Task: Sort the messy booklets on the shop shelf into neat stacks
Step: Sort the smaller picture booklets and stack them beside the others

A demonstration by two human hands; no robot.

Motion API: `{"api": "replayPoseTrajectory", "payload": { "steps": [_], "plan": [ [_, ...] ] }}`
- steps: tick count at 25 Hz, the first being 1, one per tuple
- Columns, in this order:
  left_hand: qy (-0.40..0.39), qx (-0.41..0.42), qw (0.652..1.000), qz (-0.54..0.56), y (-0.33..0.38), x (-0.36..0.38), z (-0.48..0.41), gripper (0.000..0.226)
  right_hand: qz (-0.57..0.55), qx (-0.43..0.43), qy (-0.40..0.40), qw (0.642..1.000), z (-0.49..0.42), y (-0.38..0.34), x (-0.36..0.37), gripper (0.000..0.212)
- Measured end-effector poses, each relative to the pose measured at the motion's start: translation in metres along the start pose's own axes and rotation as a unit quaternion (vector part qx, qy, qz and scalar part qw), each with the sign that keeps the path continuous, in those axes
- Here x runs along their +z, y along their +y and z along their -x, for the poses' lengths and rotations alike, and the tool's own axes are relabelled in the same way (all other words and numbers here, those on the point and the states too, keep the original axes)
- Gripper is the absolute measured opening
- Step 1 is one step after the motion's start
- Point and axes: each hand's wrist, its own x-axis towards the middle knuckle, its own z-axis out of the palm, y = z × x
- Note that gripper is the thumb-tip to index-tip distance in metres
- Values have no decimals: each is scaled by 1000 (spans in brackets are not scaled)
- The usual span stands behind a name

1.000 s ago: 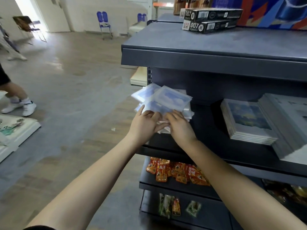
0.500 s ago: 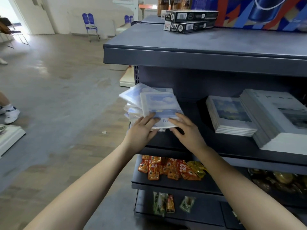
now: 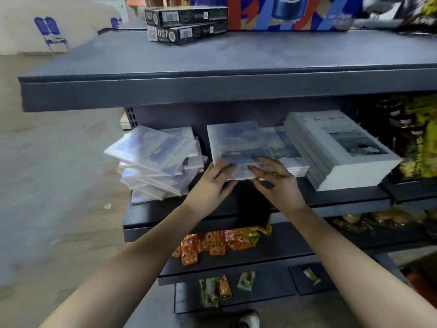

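Observation:
A blue-and-white booklet (image 3: 236,143) is held level over the middle shelf (image 3: 350,200). My left hand (image 3: 212,183) grips its near left corner and my right hand (image 3: 276,183) its near right edge. The booklet overlaps the left part of a neat stack of blue-cover booklets (image 3: 288,150). To the left lies a messy, fanned pile of similar booklets (image 3: 156,162), some poking past the shelf's end. A taller neat stack of white booklets (image 3: 340,147) stands to the right.
The top shelf (image 3: 212,86) overhangs the booklets and carries two black boxes (image 3: 186,24). Orange snack packets (image 3: 212,245) lie on the shelf below, green packets (image 3: 212,290) lower still. Dark and yellow bags (image 3: 411,136) fill the far right. Open floor (image 3: 59,162) lies left.
Both hands have carried one booklet from the messy pile rightward to the neat blue-cover stack. The view has swung right, so the shelf's end now sits further left.

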Motion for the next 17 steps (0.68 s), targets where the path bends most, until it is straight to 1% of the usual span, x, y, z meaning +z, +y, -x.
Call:
{"api": "replayPoseTrajectory", "payload": {
  "steps": [2, 5, 7, 8, 9, 11, 14, 17],
  "plan": [
    [-16, 19, 999, 27, 9, 20, -11, 45, 24, 10, 5, 1000, 10, 17, -14, 26],
    [-35, 62, 997, 16, 22, 46, -27, 40, 42, 26, 16, 999, 21, 40, -25, 27],
    [-79, 46, 995, 28, 26, 60, -34, 42, 57, 30, 11, 998, 28, 58, -26, 23],
    [-116, 40, 992, 23, 27, 66, -36, 44, 66, 35, 6, 997, 33, 67, -27, 23],
    [-136, 46, 990, 7, 25, 75, -36, 44, 76, 40, 1, 996, 37, 76, -27, 23],
    [-152, 58, 987, -14, 24, 92, -36, 42, 102, 47, -3, 994, 42, 86, -29, 23],
    [-150, -4, 988, -19, 30, 102, -47, 42, 133, 61, 14, 989, 39, 88, -31, 25],
    [-153, -15, 988, -17, 31, 111, -57, 45, 160, 71, 24, 984, 35, 92, -27, 31]
  ]
}}
